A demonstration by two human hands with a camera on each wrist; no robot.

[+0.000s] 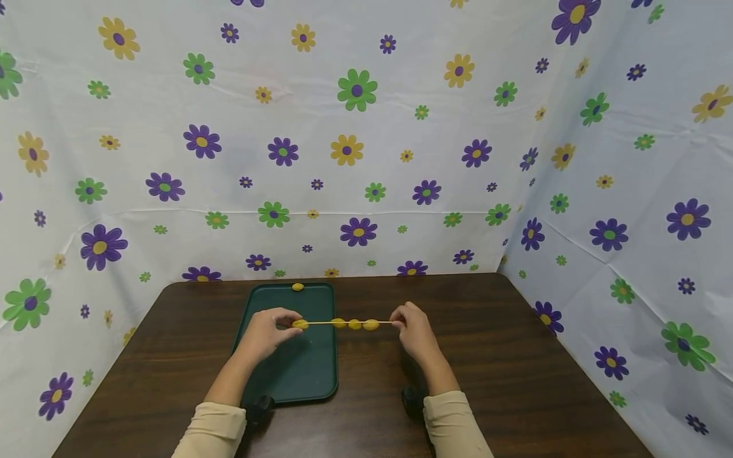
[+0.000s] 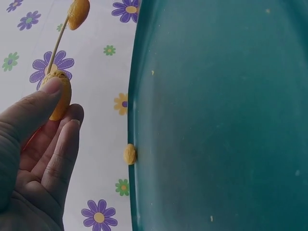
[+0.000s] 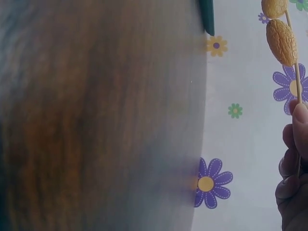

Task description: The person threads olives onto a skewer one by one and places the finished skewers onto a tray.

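A thin wooden skewer (image 1: 321,323) is held level above the table between both hands. My left hand (image 1: 266,334) pinches a wrinkled yellow oval fruit (image 2: 60,98), date-like in shape, between thumb and fingers at the skewer's left end. Three more such fruits (image 1: 354,324) sit on the skewer right of its middle, close together. My right hand (image 1: 417,332) grips the bare right end of the skewer (image 3: 298,82), thumb against the curled fingers. In the left wrist view, the skewer's tip is hidden at the pinched fruit.
Below the left hand a dark green tray (image 1: 298,375) lies on the brown wooden table (image 1: 487,381). One loose yellow fruit (image 1: 298,287) rests at the tray's far edge. A white flowered cloth (image 1: 321,114) hangs behind the table and along its right side.
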